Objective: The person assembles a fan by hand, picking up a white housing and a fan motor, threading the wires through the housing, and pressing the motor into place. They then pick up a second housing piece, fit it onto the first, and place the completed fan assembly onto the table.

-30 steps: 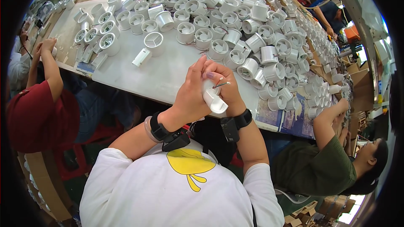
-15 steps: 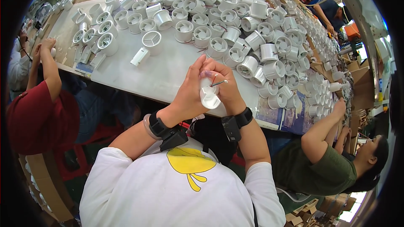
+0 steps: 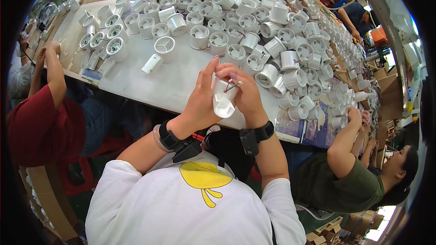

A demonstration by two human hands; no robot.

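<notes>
Between my two hands, just over the table's near edge, is a white plastic part (image 3: 223, 105) with a curved, hollow end turned toward me. Dark and red wires (image 3: 233, 86) with a small pale connector stick up out of it. My left hand (image 3: 203, 96) grips its left side, while the fingers of my right hand (image 3: 249, 96) curl round the right side and the far end. The far end is hidden behind my fingers. Beyond my hands, a white round housing with a slatted grille (image 3: 164, 49) stands on the table, a rectangular white piece (image 3: 152, 63) beside it.
A large heap of white round fan housings (image 3: 236, 52) covers the table's middle and right. More housings (image 3: 116, 49) stand at the left. Co-workers sit on both sides, one in a red sleeve (image 3: 43, 122), one in a green shirt (image 3: 349, 183). Cardboard boxes (image 3: 390, 93) stand at right.
My right hand's fingers have opened a little away from the part, and the wires now lean more to the right. At right, the co-worker's hands have moved toward the housings nearer me.
</notes>
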